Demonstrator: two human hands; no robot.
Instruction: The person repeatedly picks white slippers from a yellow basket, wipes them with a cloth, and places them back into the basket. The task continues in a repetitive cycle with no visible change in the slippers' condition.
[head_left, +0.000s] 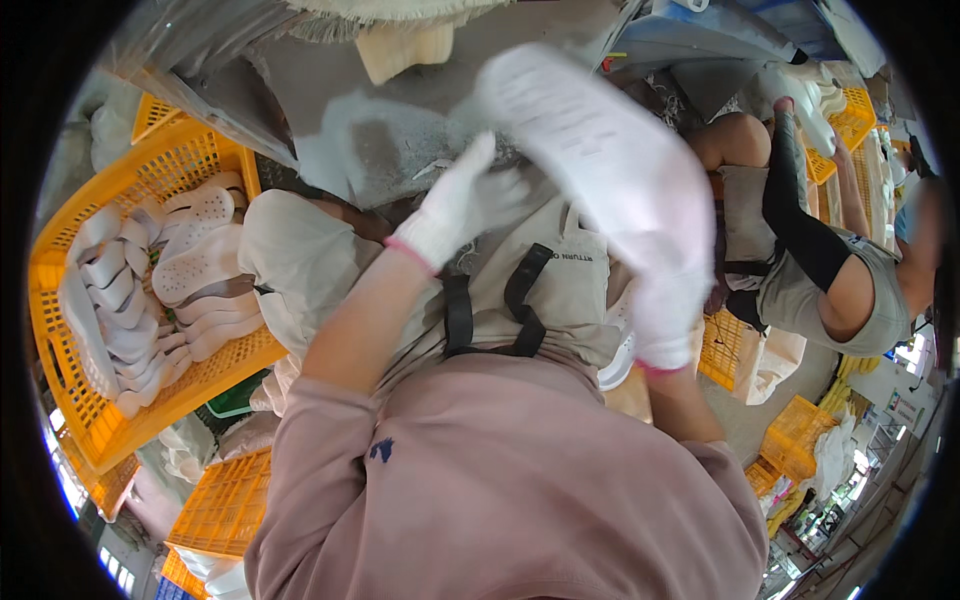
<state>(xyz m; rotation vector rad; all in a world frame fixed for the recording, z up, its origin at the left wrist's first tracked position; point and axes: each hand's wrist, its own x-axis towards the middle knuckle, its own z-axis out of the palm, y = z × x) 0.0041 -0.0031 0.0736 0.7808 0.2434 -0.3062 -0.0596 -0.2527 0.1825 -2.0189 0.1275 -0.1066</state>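
My right hand (672, 312), in a white knitted glove with a pink cuff, grips one end of a white foam clog (600, 150). The clog is raised in front of me and smeared by motion, with its far end tilted up and to the left. My left hand (450, 212), gloved the same way, is apart from the clog on its left side. Its thumb points up and the fingers are spread, somewhat blurred, with nothing visible in them. Part of another white clog (618, 340) shows beside my right wrist, partly covered by it.
A yellow crate (110, 440) full of white clogs and straps stands at my left. Grey machine sheeting (350, 120) is ahead, with a pale foam block (405, 50) at its top. A co-worker (850, 270) sits at right, near more yellow crates (795, 437).
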